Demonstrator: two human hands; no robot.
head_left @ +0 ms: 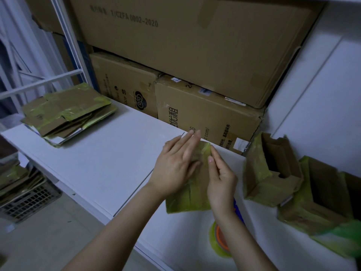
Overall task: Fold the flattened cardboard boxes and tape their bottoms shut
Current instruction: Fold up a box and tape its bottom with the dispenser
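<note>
A small cardboard box (192, 194) wrapped in yellow-green tape stands on the white table (109, 161) between my hands. My left hand (176, 166) lies flat over its top with the fingers straight, pressing on it. My right hand (219, 178) touches the box's right edge, index finger and thumb extended along the tape. A roll of tape (217, 240) with an orange core lies on the table under my right forearm, partly hidden. Flattened taped boxes (66, 112) are stacked at the table's far left.
Two folded small boxes (271, 171) (320, 196) stand open at the right against the white wall. Large cardboard cartons (205, 112) are piled at the back of the table. A grey crate (29, 200) with more flat cardboard sits on the floor at left.
</note>
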